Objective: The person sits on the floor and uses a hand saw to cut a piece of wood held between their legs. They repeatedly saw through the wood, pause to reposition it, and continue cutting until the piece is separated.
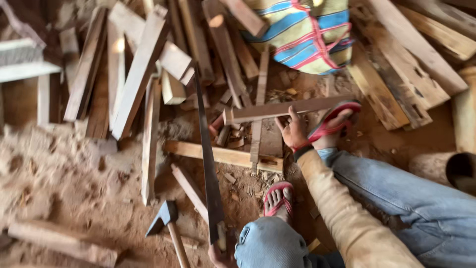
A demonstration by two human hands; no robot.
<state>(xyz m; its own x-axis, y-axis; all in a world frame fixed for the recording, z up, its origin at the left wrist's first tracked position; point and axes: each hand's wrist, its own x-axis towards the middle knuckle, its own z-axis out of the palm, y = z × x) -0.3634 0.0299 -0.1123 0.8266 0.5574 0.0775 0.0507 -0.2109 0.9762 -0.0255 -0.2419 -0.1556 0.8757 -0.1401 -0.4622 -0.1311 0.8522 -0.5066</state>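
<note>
Offcuts, an axe and a striped bag on sawdust ground

Pale wood offcuts [134,74] lie heaped at upper left; a striped woven bag [307,34] sits at top; a hatchet [166,223] rests on the sawdust-strewn ground [54,173]; planks [406,64] crowd the upper right.

One striped woven bag, no labels, signs or screens.
The bag [307,32] sits at one o'clock among timber offcuts: rounded and bulging, banded blue, yellow-green and white, with pink-red straps crossing it.
</note>
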